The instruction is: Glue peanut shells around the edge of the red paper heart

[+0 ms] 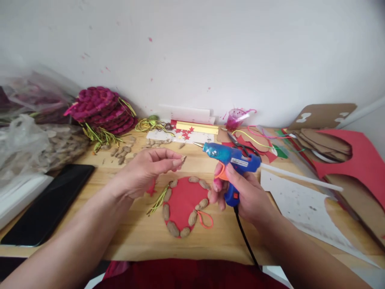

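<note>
A blue glue gun (233, 156) with an orange trigger and a long white glue stick is held in my right hand (243, 190), its metal nozzle pointing left. My left hand (153, 168) pinches a small brownish piece between thumb and fingertips, too small to name surely. Between and below the hands lies a red heart-shaped piece (183, 200), with peanuts (173, 228) along its edge. Yellow-green strings (158, 204) stick out at its left side, and an orange loop (206, 220) lies at its right. A bit of red (151, 188) shows beside my left hand.
Loose peanuts (122, 151), a stack of magenta pieces (102, 108) and a plastic bag (45, 144) stand at left, near a black phone (49, 204). Behind are red stars (187, 132), scissors (243, 146) and a cup (236, 120). White paper (303, 208) and cardboard (325, 112) are right.
</note>
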Available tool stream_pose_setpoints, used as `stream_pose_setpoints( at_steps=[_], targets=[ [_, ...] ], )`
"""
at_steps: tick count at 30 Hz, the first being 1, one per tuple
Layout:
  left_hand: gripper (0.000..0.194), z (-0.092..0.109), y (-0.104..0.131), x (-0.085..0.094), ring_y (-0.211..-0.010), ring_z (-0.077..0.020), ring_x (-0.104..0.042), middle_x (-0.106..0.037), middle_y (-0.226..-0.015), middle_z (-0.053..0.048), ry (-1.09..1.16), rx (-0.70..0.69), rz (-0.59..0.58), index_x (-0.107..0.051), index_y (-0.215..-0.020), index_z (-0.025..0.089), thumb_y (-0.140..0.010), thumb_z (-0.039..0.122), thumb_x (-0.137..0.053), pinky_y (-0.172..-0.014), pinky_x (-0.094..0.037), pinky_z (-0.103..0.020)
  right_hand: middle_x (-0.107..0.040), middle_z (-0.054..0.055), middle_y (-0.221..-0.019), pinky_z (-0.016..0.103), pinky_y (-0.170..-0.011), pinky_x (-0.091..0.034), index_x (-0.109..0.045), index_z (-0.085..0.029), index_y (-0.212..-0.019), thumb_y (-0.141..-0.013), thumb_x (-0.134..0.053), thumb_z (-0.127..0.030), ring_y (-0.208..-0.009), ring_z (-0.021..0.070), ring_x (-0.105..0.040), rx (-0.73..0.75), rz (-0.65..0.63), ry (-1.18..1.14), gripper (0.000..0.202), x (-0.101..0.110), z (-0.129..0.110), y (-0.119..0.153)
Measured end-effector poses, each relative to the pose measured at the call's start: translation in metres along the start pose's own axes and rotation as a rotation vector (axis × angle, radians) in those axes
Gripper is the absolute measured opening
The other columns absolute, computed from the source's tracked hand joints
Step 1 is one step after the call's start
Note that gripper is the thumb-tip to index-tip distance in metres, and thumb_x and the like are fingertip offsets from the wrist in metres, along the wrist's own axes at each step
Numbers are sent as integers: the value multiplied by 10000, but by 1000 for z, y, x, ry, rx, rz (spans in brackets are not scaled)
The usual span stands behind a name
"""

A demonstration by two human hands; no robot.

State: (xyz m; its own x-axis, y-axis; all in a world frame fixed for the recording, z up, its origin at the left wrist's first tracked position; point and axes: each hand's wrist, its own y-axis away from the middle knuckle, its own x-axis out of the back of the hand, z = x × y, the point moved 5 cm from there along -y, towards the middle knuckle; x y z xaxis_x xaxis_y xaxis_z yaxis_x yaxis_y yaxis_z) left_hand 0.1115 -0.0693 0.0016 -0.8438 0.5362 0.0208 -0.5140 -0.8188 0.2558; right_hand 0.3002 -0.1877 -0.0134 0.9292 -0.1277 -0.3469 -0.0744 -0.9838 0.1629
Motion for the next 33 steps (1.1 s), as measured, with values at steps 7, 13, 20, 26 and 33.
stream_pose_setpoints(
  at_steps=[7,13,20,26,33],
  targets=[
    [282,-9,-1,-3,-676,-91,-630,-709,-694,7,401,103,-80,-772,-792,197,-604,290,-960,-680,-508,-205,-702,38,-761,213,-419,-462,-641,-204,-943,-954,-634,-586,-546,157,-696,141,-93,164,382,-6,-7,12],
    [342,-10,-3,-6,-663,-75,-656,-730,-691,1,460,114,-122,-793,-793,187,-556,312,-1006,-659,-512,-150,-658,27,-597,236,-449,-427,-654,-174,-886,-939,-586,-678,-461,117,-555,105,-45,363,512,-6,-7,16],
    [411,-12,-5,-6,-635,-87,-665,-737,-677,-21,432,98,-108,-799,-787,170,-493,346,-1026,-617,-515,-144,-662,33,-628,235,-455,-447,-624,-175,-890,-916,-582,-721,-499,126,-592,120,-45,432,549,-3,-3,14],
    [421,-12,-6,-6,-637,-85,-656,-743,-694,-29,415,85,-117,-806,-802,163,-499,359,-1024,-626,-516,-146,-643,23,-614,235,-453,-436,-610,-183,-888,-919,-570,-728,-514,137,-607,115,-50,445,547,-2,-2,15],
    [398,-13,-6,-6,-634,-88,-667,-747,-681,-28,419,94,-131,-810,-790,173,-504,351,-1022,-628,-518,-143,-647,19,-614,231,-444,-421,-608,-185,-889,-926,-580,-707,-498,128,-594,123,-42,440,524,-2,-1,15]
  ],
)
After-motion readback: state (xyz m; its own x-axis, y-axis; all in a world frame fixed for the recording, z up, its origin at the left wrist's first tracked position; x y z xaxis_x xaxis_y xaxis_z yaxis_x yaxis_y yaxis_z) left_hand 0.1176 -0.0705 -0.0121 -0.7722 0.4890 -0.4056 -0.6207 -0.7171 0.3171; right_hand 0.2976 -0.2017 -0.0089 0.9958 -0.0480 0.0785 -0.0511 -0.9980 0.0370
